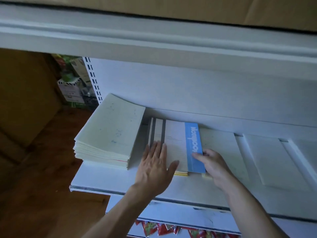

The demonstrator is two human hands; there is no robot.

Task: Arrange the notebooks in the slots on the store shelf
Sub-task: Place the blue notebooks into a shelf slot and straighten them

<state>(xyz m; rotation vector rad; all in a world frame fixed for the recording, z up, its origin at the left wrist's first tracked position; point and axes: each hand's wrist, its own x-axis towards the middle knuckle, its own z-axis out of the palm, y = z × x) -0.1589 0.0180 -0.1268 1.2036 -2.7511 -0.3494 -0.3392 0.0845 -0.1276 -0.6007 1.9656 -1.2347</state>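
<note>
Head view: one notebook [176, 145], cream cover with grey stripes and a blue band lettered "Notebook", lies atop a low pile on the white shelf [109, 179], between a taller stack of cream notebooks [109, 131] at left and flat pale notebooks [274, 160] at right. Left hand [155, 166] rests palm-down on the cover, fingers straight and slightly apart; right hand [212, 164] pinches the blue edge, thumb on top, fingers curled beneath. Red snack packets [163, 228] hang below the shelf; cardboard boxes [25, 100] stand at left.
</note>
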